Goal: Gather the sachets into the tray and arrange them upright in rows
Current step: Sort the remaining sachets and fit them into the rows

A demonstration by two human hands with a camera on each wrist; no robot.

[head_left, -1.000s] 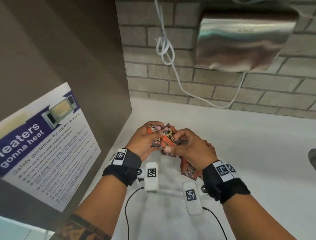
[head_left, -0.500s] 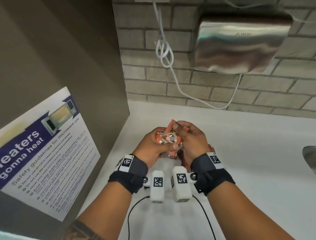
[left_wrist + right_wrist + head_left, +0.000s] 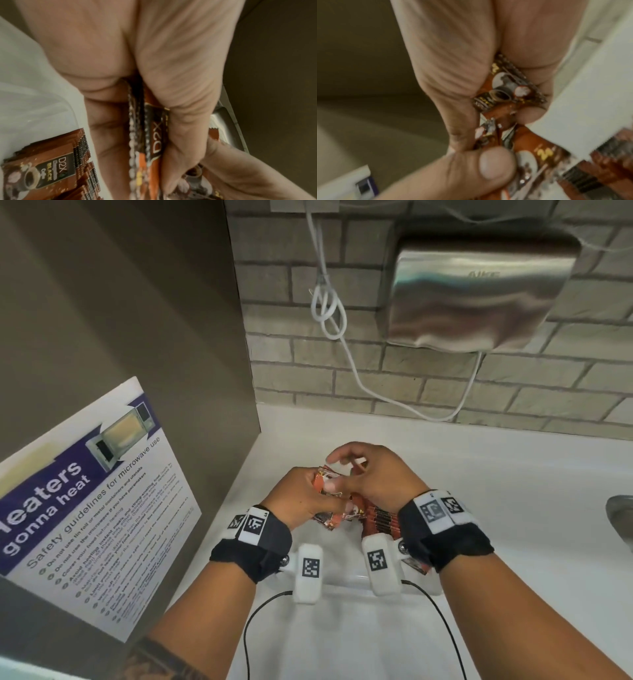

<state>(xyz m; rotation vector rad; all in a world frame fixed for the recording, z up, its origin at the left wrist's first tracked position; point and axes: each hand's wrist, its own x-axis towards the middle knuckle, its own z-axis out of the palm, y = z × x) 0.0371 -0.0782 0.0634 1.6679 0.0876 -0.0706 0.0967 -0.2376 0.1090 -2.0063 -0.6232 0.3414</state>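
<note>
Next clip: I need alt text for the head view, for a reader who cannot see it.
Over a white counter, a person's left hand grips a bunch of orange-brown sachets while the right hand reaches into the bunch, beside a row of sachets standing on edge. Behind are a brick wall with a steel hand dryer and, at left, a microwave safety poster.

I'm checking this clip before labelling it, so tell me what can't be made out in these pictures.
- Tray: head view, mostly hidden by both wrists and cameras; its shape is unclear.
- Row of sachets: head view, the right hand covers part; no count possible.
- Sachets held: left wrist view, the left hand wraps them; number unclear.
- Small print on sachets: right wrist view, blurred.
- Sink: head view, cut off by the right edge.
</note>
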